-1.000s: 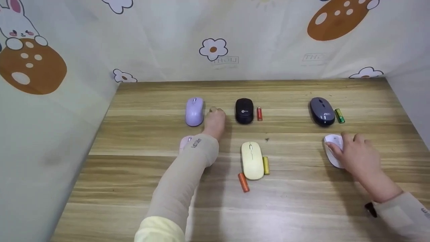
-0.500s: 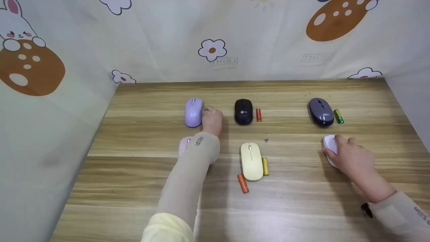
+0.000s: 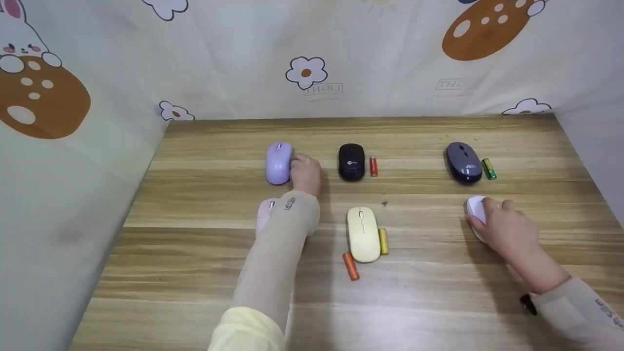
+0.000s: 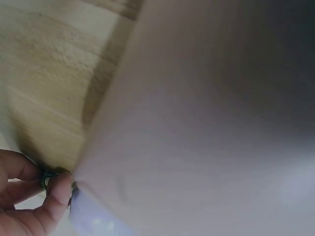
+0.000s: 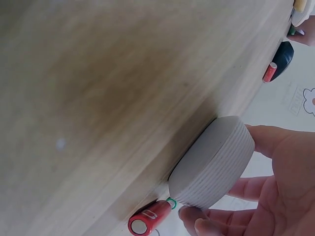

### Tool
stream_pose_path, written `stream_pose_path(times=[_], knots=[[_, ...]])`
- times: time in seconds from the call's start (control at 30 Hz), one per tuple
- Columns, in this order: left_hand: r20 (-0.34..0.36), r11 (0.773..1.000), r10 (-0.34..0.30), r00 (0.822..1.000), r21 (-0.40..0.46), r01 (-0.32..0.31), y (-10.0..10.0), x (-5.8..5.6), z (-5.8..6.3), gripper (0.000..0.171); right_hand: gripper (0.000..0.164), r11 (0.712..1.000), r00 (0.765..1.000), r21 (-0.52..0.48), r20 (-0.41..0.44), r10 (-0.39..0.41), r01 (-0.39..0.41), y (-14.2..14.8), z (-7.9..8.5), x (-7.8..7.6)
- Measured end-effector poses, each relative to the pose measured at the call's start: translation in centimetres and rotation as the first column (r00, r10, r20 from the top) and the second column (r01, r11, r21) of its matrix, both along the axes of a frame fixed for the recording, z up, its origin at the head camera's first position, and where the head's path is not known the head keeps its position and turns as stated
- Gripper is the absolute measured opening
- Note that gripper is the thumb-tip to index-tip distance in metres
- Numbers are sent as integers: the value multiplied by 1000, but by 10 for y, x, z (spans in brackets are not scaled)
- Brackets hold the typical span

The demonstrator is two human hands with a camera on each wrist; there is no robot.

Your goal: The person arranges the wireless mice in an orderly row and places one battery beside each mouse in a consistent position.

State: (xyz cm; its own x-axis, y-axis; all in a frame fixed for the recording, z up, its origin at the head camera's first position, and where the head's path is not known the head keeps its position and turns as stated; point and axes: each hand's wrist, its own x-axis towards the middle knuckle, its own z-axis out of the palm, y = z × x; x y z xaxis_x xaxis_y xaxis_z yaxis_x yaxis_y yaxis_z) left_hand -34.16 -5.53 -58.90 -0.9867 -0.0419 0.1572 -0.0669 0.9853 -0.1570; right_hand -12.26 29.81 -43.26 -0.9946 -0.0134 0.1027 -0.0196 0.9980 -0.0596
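Note:
My left hand (image 3: 306, 174) is at the right side of a lavender computer mouse (image 3: 279, 164). Between thumb and fingers it pinches a small green battery (image 4: 47, 181), mostly hidden by the fingertips. A pink mouse (image 3: 264, 214) lies nearer, partly under the left sleeve. On the right, my right hand (image 3: 514, 234) grips a white mouse (image 3: 476, 210), thumb on its left side and fingers over its top. The right wrist view shows the ribbed side of this mouse standing on the table, with a red battery (image 5: 150, 216) close beside it.
A black mouse (image 3: 351, 162) with a red battery (image 3: 373, 166) lies mid-back. The grey mouse (image 3: 463, 163) has a green battery (image 3: 489, 168) at its right. Nearer, a yellow mouse (image 3: 363, 235) lies between an orange battery (image 3: 351, 266) and a yellow battery (image 3: 384, 241). Patterned cloth walls (image 3: 234, 63) border the table.
My left hand has moved slightly left, closer against the lavender mouse. The right hand has shifted left and covers more of the white mouse. The other mice and batteries keep their places.

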Motion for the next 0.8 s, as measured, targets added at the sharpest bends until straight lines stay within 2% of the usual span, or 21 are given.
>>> stream_pose_path(times=[0.03,0.13,0.17,0.23,0.3,0.37,0.47,0.57,0.67,0.8], knots=[[15,1000,15,1000,4,-15,4,16,27,30,52,1000,1000,-1,11,-2,2,0,0,0],[59,998,58,997,34,-60,16,58,98,29,54,1000,999,-2,35,-6,6,0,1,0],[74,997,65,995,40,-68,19,70,117,29,54,1000,999,-5,33,-8,8,0,1,0],[37,998,52,998,35,-53,22,86,139,28,53,1000,1000,-4,22,-8,8,1,1,1],[42,999,36,998,26,-37,25,96,151,28,52,1000,1000,-6,5,-7,7,1,1,1],[69,999,29,997,18,-30,27,99,156,28,51,1000,1000,-7,-1,-7,7,1,0,1],[159,999,14,987,29,-19,28,100,161,32,54,1000,1000,-5,18,0,0,0,1,1],[222,999,-35,974,16,33,27,105,168,38,55,1000,1000,0,21,9,-9,-1,1,0],[261,993,-106,960,-28,117,26,119,180,37,55,1000,1000,0,24,15,-15,-1,1,-1],[284,976,-165,945,-93,199,21,147,193,29,56,1000,1000,-7,22,16,-16,0,0,-1]])
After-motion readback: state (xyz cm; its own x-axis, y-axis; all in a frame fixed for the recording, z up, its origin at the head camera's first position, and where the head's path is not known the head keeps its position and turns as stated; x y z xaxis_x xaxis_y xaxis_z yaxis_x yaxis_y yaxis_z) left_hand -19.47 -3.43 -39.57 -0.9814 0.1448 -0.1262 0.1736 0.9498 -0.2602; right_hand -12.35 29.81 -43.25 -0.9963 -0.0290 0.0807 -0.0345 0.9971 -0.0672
